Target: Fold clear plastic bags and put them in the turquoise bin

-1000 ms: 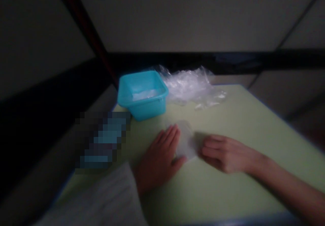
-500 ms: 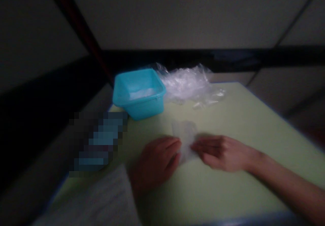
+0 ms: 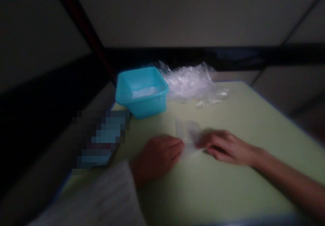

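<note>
A small, clear plastic bag (image 3: 188,136) lies on the pale yellow-green table (image 3: 215,192) between my hands. At its left edge, the fingers of my left hand (image 3: 159,156) are pressed together on the plastic. My right hand (image 3: 225,148) pinches the bag's right side, and that side looks lifted and bent. Blur hides the exact grip of the fingertips. Beyond my hands stands a turquoise plastic basin (image 3: 149,106) with something whitish in its bottom.
Right of the basin, a heap of crumpled clear plastic (image 3: 189,82) spreads across the table's far end. A blurred-out, pixelated object (image 3: 106,138) lies along the left edge. Light wall panels with a dark band rise behind the table.
My right hand has raised and folded the right side of the small bag, its knuckles turning upward. My left hand stays at the left edge. The whole view has shifted slightly.
</note>
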`<state>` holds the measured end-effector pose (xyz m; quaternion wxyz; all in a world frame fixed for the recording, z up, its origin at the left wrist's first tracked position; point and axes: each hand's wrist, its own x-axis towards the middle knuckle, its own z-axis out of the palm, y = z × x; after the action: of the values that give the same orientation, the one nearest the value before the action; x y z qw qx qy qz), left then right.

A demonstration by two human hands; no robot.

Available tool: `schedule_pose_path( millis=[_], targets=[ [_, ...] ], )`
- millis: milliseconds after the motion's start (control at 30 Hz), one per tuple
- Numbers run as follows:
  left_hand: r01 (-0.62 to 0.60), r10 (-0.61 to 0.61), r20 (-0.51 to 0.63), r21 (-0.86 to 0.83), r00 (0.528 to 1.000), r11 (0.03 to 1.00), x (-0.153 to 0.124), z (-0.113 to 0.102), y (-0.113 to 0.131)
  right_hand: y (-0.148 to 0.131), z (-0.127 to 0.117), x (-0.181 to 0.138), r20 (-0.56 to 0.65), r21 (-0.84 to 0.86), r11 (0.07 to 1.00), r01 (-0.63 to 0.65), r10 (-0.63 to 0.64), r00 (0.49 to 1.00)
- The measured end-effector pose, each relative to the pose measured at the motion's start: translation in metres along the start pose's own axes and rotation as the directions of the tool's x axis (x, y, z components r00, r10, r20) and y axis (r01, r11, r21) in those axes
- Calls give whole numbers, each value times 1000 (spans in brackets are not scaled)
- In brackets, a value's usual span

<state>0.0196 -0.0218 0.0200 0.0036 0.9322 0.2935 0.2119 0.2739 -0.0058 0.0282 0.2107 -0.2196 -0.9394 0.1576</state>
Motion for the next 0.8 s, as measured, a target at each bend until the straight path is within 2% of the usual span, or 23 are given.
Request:
schedule_pose_path(
  millis=[167,300,367,467,600,667,800],
  targets=[
    [29,-30,-52,-16,998,999,-2,8,-1,7,2,3,35,-119,980,161,-158,987],
    [72,-77,-67,-66,995,995,-2,9,-1,11,5,4,9,-74,984,162,-161,987],
    [112,-121,-74,-115,990,987,-1,10,0,11,6,4,-12,6,995,95,-95,995],
    [232,-246,-46,-202,968,952,2,10,-1,9,7,6,-56,92,993,-70,75,996],
    [435,-454,-5,-281,891,855,9,12,-4,5,7,12,-105,244,919,-309,342,934],
    [519,-545,39,-366,838,772,13,14,-6,5,9,18,-97,349,850,-394,451,887],
    [609,-670,152,-594,726,525,19,19,-14,8,13,28,-81,500,726,-473,583,809]
  ],
)
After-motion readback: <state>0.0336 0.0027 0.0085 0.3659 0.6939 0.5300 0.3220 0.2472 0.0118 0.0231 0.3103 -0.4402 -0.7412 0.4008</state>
